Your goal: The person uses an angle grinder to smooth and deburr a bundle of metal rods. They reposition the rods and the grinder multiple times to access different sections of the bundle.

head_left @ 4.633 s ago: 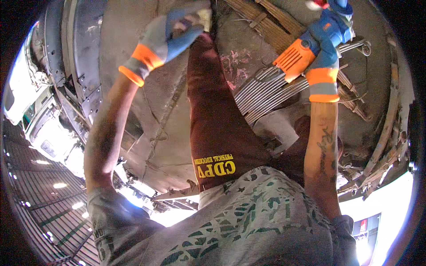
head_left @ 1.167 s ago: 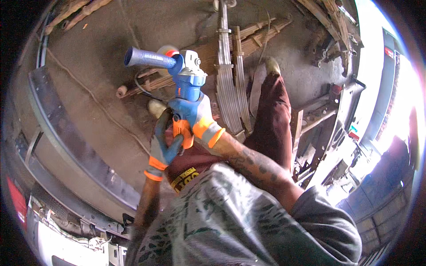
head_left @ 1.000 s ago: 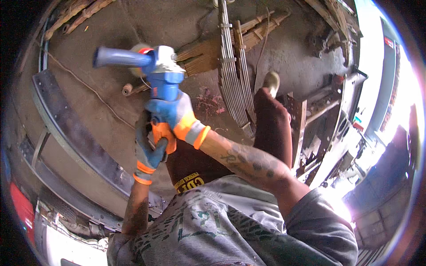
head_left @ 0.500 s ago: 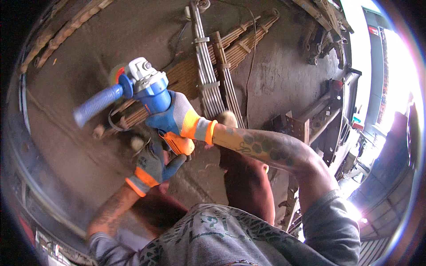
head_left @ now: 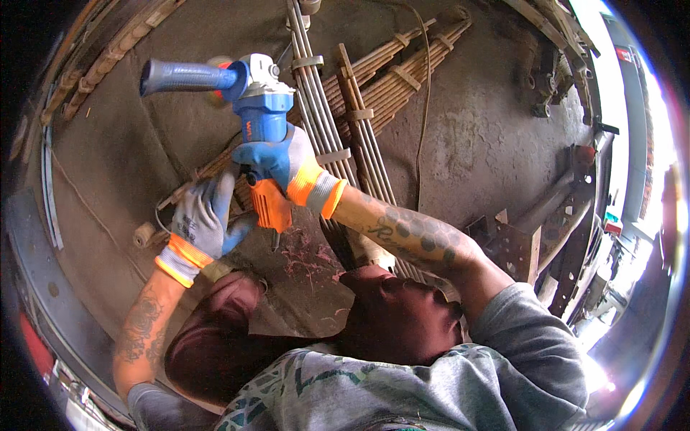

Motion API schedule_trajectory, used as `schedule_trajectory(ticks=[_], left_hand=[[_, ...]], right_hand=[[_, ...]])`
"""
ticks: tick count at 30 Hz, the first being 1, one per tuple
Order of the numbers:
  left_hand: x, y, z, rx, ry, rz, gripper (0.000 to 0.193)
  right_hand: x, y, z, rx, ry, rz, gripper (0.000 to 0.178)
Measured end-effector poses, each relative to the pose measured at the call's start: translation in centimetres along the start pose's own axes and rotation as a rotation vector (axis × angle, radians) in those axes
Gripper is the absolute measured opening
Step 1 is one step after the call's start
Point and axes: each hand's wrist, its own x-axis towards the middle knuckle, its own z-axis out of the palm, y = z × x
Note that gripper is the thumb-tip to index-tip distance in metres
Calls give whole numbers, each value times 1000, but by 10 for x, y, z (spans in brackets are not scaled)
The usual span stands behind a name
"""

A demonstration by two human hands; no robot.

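My right hand, in a grey, blue and orange work glove, is closed around the body of an angle grinder. The grinder has a blue body, a silver gear head and an orange rear end. Its blue side handle points left, with no hand on it. The disc beyond the head shows only in part. My left hand, gloved alike, is just left of the orange rear end. Its fingers are stretched and its thumb stands apart; nothing shows in it.
Long leaf spring packs lie on the floor beyond and below the grinder, partly hidden by my arms. A thin cable runs along the floor. Metal frame parts stand at the right. More spring bars lie at the far left.
The grinder has moved up and away from me in my right hand, its side handle turning from slanted to nearly level. My left hand has shifted left and up, its fingers straighter.
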Motion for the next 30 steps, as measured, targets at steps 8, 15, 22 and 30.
schedule_trajectory(ticks=[8, 15, 22, 30], left_hand=[[-10, 83, -4, 161, -86, 72, 70], [-9, 95, 27, 227, -111, 264, 48], [50, 106, -5, 202, 123, 245, 37], [208, 103, -99, 569, -601, -370, 48]], right_hand=[[-31, 6, -21, 73, -73, 118, 29], [-48, 40, -54, 98, -159, 197, 34], [-34, 34, -65, -76, 84, -201, 54], [-39, 56, -82, 23, 240, -285, 60]])
